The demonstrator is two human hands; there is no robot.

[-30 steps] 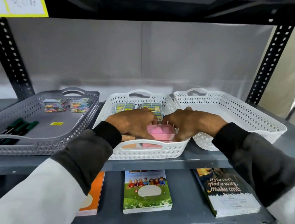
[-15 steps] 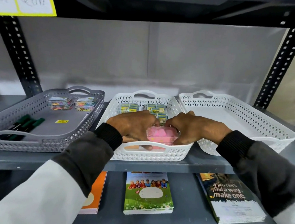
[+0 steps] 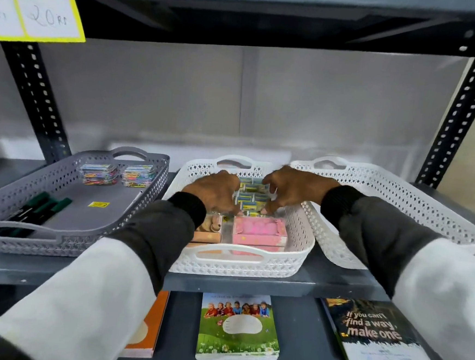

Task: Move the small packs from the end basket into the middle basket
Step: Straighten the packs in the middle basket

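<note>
Both hands work inside the middle basket (image 3: 241, 262). Left hand (image 3: 215, 191) grip: cannot tell. Right hand (image 3: 292, 188) fingers spread, holding nothing. Risk: knuckles dislodging the yellow-blue small packs (image 3: 250, 198), or the pink box (image 3: 259, 231) at 6 o'clock.

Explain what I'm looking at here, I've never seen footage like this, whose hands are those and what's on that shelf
This is one picture from a camera worn on a person's head, looking forward and down at their own two bare hands; no machine is involved. The left hand and right hand reach into the middle white basket, over rows of small yellow-and-blue packs. I cannot tell whether either hand grips anything. Nearer the camera in that basket sits a pink box. The white basket at the right end looks empty. The grey basket on the left holds green markers and packs of coloured clips. Notebooks lie on the shelf below.
</note>
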